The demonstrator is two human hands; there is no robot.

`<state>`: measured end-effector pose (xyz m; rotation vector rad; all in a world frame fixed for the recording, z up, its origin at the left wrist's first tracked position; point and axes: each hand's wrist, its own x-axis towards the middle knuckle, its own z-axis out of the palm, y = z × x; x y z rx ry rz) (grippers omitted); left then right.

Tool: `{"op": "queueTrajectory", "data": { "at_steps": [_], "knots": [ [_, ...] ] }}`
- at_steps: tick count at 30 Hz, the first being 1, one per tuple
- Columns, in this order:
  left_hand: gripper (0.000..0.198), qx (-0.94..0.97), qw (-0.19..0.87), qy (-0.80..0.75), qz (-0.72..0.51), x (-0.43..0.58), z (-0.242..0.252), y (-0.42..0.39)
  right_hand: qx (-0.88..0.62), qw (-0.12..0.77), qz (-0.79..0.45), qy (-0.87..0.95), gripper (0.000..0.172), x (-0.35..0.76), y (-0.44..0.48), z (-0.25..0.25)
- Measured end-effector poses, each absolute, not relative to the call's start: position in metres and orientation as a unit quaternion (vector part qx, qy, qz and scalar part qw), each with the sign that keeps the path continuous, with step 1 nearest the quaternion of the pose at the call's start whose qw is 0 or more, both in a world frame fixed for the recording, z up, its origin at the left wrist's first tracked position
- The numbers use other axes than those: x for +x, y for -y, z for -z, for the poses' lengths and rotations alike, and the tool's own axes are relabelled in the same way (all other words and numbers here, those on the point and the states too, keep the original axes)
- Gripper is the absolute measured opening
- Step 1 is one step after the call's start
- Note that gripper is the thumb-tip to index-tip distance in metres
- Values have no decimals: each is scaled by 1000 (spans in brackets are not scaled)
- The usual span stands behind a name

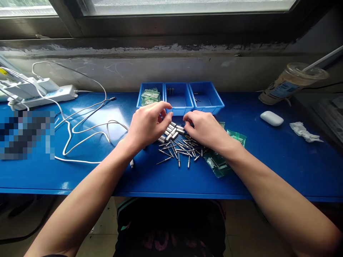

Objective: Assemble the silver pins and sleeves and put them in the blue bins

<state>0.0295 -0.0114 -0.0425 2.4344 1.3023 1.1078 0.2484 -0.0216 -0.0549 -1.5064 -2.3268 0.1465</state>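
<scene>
My left hand (pixel 148 125) hovers palm down over a cluster of short silver sleeves (pixel 171 131), thumb and forefinger pinched together near them. My right hand (pixel 205 128) sits just right of the same cluster, fingertips curled down onto the small metal parts. Whether either hand holds a piece is hidden by the fingers. A loose pile of thin metal pins (pixel 178 150) lies in front of both hands on the blue table (pixel 281 157). Behind them stand three blue bins: the left bin (pixel 150 93) with clear bags, the middle bin (pixel 179 95) and the right bin (pixel 206 96) nearly bare.
Green-tinted plastic bags (pixel 222 162) lie under my right wrist. White cables (pixel 85 125) and a power strip (pixel 45 94) fill the left side. A white earbud case (pixel 271 118), crumpled paper (pixel 305 132) and a tilted drink cup (pixel 292 82) sit at right.
</scene>
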Motion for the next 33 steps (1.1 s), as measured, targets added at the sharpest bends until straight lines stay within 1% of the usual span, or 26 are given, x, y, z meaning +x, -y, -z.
{"op": "queueTrajectory", "data": {
  "at_steps": [2, 6, 9, 13, 18, 20, 22, 23, 26, 27, 28, 29, 33],
  "knots": [
    [20, 830, 83, -419, -359, 29, 45, 11, -508, 233, -48, 828, 19, 248, 23, 53],
    [22, 853, 82, -395, -330, 27, 46, 10, -472, 363, -66, 801, 12, 245, 28, 47],
    [22, 869, 79, -376, -312, 28, 45, 11, -461, 431, -85, 771, 8, 241, 32, 43],
    [19, 876, 81, -361, -310, 29, 44, 12, -442, 484, -146, 741, 5, 235, 37, 41],
    [15, 868, 84, -345, -347, 30, 47, 11, -419, 496, -186, 738, 3, 231, 38, 45],
    [15, 866, 81, -346, -352, 30, 48, 9, -406, 503, -195, 738, 7, 231, 37, 47],
    [14, 863, 77, -355, -350, 29, 48, 9, -392, 515, -209, 733, 16, 232, 36, 48],
    [13, 861, 76, -360, -350, 29, 48, 8, -386, 524, -215, 728, 23, 232, 35, 48],
    [14, 856, 76, -371, -351, 29, 49, 8, -388, 552, -240, 698, 58, 233, 34, 46],
    [16, 855, 75, -372, -354, 29, 49, 8, -392, 561, -247, 686, 66, 234, 34, 45],
    [18, 854, 74, -371, -356, 29, 49, 8, -396, 568, -252, 677, 70, 234, 34, 45],
    [19, 855, 73, -369, -359, 29, 49, 9, -400, 571, -255, 670, 69, 234, 33, 44],
    [21, 855, 68, -364, -362, 29, 48, 9, -417, 556, -249, 675, 56, 237, 31, 45]
  ]
}}
